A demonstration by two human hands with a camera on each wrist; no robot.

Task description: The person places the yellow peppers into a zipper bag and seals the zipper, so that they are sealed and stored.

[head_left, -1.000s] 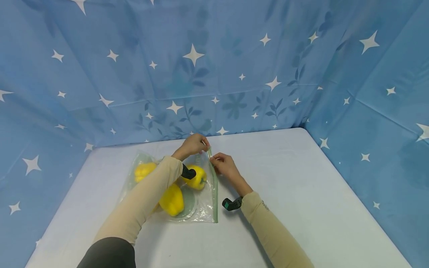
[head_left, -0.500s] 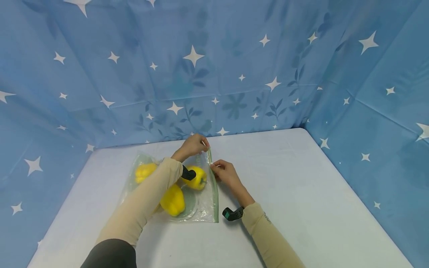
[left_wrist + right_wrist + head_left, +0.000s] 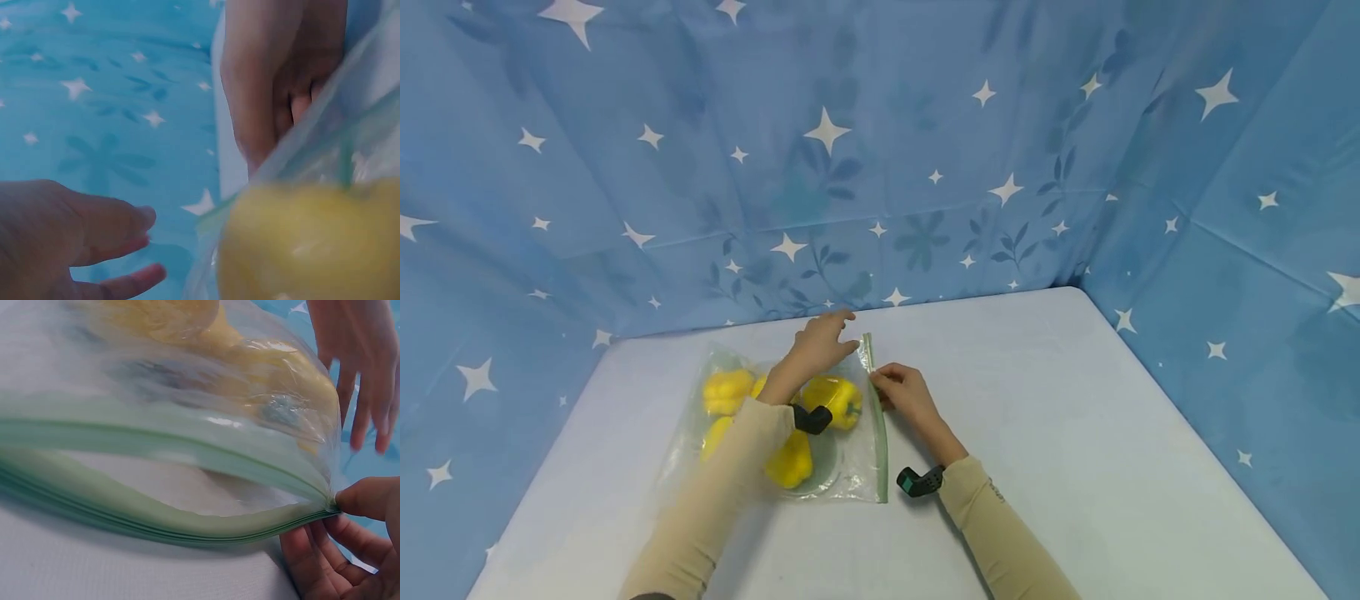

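Note:
A clear zip bag [image 3: 859, 467] with a green-edged mouth lies flat on the table and holds several yellow bell peppers [image 3: 790, 460]. My right hand [image 3: 908, 393] pinches the green zip strip [image 3: 187, 447] between thumb and fingers, near the bag's far corner. From that pinch the two strips part, leaving a gap in the mouth in the right wrist view. Over the far part of the bag hovers my left hand [image 3: 820, 343], its fingers spread and holding nothing. In the left wrist view a blurred yellow pepper [image 3: 306, 244] shows through the plastic. My left forearm hides part of the bag.
A white table [image 3: 1075, 450] carries the bag on its left half. Behind it and at the right hangs a blue curtain [image 3: 925, 167] with white stars. A round shape [image 3: 826, 462] shows on the bag by the peppers. Each wrist wears a black camera mount [image 3: 919, 481].
My left hand has let go of the bag's far corner and drawn back to the left, fingers spreading. Earlier, my right hand slid a little along the strip toward me, still pinching.

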